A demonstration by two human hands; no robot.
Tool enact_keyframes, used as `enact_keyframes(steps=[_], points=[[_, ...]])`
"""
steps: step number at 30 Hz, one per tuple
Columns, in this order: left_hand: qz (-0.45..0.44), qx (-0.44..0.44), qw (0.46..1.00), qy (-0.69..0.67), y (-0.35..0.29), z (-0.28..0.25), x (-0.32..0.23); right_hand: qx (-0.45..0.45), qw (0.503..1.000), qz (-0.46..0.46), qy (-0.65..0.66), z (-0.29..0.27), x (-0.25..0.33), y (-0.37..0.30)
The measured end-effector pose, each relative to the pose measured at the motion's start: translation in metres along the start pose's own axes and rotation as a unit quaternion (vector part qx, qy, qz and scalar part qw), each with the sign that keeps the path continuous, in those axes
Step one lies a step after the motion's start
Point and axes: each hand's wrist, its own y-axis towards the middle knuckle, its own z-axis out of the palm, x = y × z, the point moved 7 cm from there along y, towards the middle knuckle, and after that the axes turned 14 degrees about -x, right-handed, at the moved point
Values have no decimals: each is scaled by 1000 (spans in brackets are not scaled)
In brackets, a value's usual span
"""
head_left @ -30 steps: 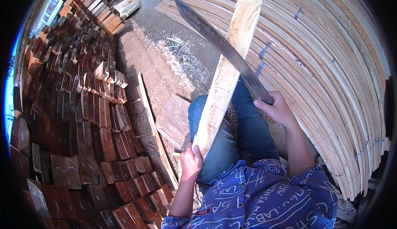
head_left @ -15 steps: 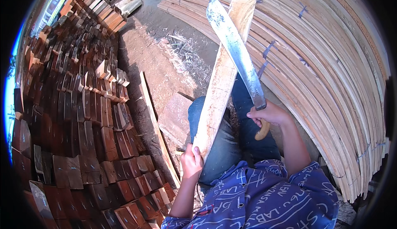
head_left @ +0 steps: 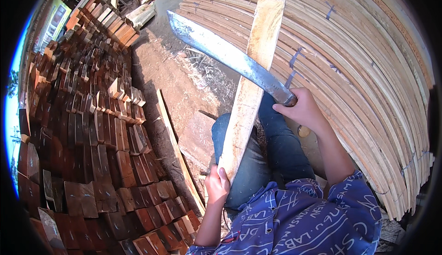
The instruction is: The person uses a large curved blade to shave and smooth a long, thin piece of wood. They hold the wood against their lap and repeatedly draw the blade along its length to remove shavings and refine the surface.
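Note:
My left hand [head_left: 217,184] is closed around the near end of a long pale wooden plank [head_left: 246,96], which slants up and away from me between my knees. In my right hand [head_left: 300,105] is a machete [head_left: 221,51] with a broad, worn, shiny blade. Its wooden handle is mostly hidden by my fingers, with the rounded butt [head_left: 303,131] showing below. The blade crosses over the upper half of the plank, its tip pointing to the far left. Whether blade and plank touch, I cannot tell.
To the left rises a large stack of dark reddish wood blocks [head_left: 87,153]. Bundled long thin slats [head_left: 359,84], tied with strips, curve along the right. A narrow stick [head_left: 177,153] lies on the ground beside the stack. Wood shavings [head_left: 195,70] are scattered on the bare earth ahead.
My right hand has risen slightly and swung the machete counter-clockwise, so its tip has moved left and the blade lies more across the plank. My left hand still grips the plank.

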Motion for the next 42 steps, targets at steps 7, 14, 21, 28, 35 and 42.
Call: enact_keyframes(steps=[7,14,21,28,35,42], points=[[-12,0,1000,-6,1,-4,-8,20,998,-19,-64,28,1,-28],[-26,8,999,-28,0,-2,-1,30,989,-74,-121,31,10,-52],[-35,4,999,-15,-1,0,-1,-50,998,21,-20,16,0,-19],[-36,17,999,-11,1,-1,3,-67,996,55,10,27,-24,-69],[-23,-3,999,-28,1,-1,-4,-18,980,181,83,18,-35,-58],[-30,2,1000,2,-2,1,5,-62,998,24,-13,10,-43,-67]])
